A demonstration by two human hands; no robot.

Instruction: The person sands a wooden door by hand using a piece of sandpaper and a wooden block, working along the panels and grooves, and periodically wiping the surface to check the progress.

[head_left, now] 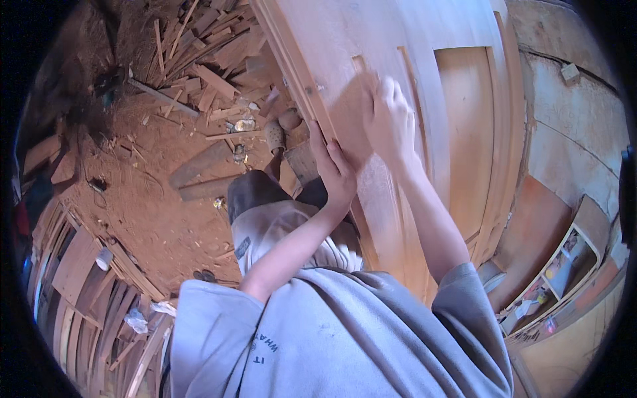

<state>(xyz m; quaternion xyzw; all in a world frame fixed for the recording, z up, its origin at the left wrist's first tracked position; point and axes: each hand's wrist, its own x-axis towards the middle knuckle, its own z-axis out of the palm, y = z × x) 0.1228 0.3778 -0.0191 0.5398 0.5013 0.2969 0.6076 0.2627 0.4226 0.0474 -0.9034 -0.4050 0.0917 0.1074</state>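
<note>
A large pale wooden door [421, 23] with grooves, recessed panels and a whitish dusty surface lies in front of me. My left hand [337, 174] rests along its left edge, fingers stretched out and apart against the wood. Over the door's face, my right hand [391, 123] is closed in a fist with the knuckles up. Whatever it holds, if anything, is hidden under the fingers. A brownish shadow falls on the wood beside that hand. Right of it runs a recessed panel [463, 119] of bare, yellower wood.
Wood offcuts [215, 79] lie heaped on the dusty earth floor at far left. Stacked boards [86, 292] fill the lower left. A long grey plank [202, 162] lies near my legs. An open shelf unit [564, 265] with small items stands at right, beside a worn wall [574, 113].
</note>
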